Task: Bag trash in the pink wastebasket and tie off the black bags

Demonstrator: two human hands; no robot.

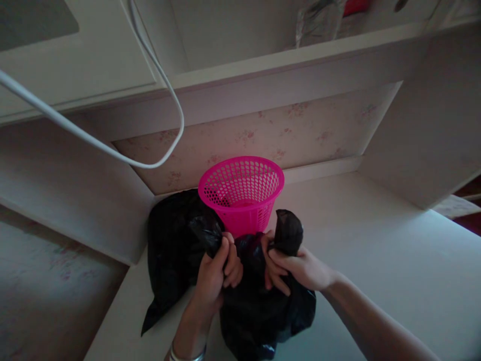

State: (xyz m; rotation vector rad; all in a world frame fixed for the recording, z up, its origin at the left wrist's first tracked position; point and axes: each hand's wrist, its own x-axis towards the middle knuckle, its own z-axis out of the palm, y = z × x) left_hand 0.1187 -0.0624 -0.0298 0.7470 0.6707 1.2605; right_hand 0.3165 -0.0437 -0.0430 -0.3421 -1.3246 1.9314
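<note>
A full black plastic bag point(259, 306) rests on the white surface close in front of me. My left hand point(221, 265) is closed around one gathered end of its top, and that end sticks up past the thumb. On the other side my right hand point(285, 260) pinches a second gathered end, which stands upright above the fingers. Just behind the bag sits a pink perforated plastic basket point(246, 218), upright. It looks empty inside. Another black plastic bag point(169, 245) lies to the left, touching the basket's side, with a pointed corner toward me.
The white desk surface point(376, 240) stretches to the right. Floral wallpaper point(293, 130) shows behind the basket, below a white shelf point(300, 55) that holds a clear container point(319, 22). A white cable point(173, 145) hangs in a loop at upper left. White side panels point(413, 125) flank the space.
</note>
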